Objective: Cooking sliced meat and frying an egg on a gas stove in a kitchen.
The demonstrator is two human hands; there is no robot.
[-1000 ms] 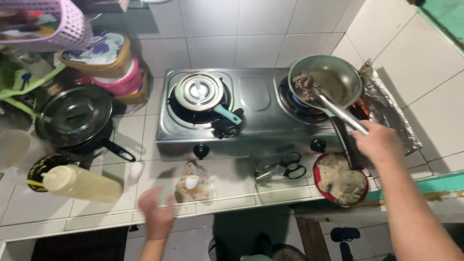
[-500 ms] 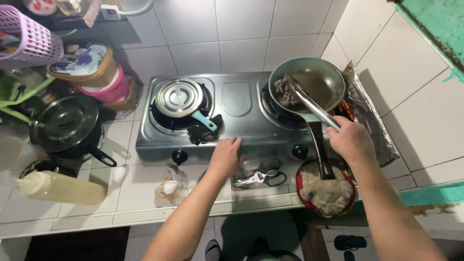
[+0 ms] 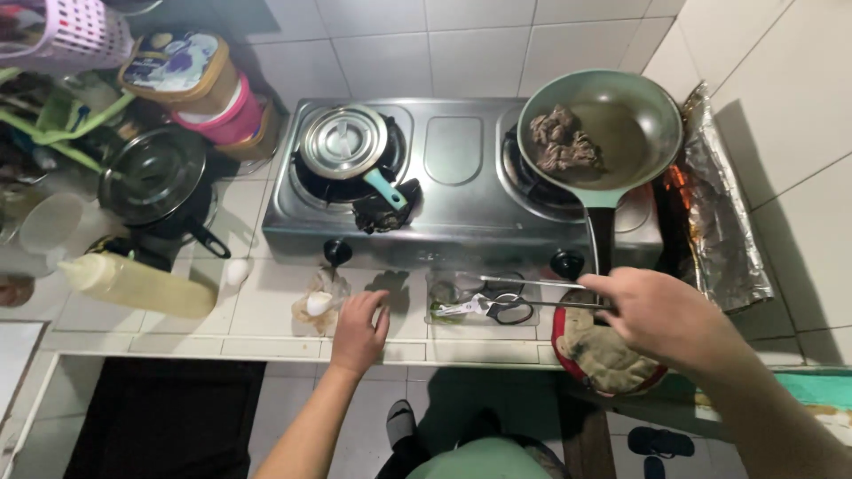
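The right hand [image 3: 661, 318], at about 4 o'clock in the view, grips a pair of metal tongs [image 3: 531, 293] by the handle end. The tongs lie nearly level and point towards 9 o'clock, just above the scissors [image 3: 497, 310] on the tiled worktop [image 3: 266, 310]. They are empty and well apart from the teal frying pan [image 3: 635, 111], which sits on the right burner at 1 o'clock with a clump of browned meat [image 3: 564, 140] at its left side.

The left hand [image 3: 359, 330], near 6 o'clock, lies on the worktop with its fingers loosely curled and nothing visibly in them. Its fingertips are just beside a small crumpled plastic bag [image 3: 318, 304] with something pale and round in it; whether they touch it I cannot tell.

As a judgement, the work in hand is a reach for the bag while the tongs are held idle. Picking the bag up would call for a light pinch on its loose top. Getting the tongs to the meat would call for a swing up towards 1 o'clock, clear of the pan's handle [image 3: 596, 232].

A lidded pot [image 3: 344, 142] sits on the left burner of the stove [image 3: 453, 213].
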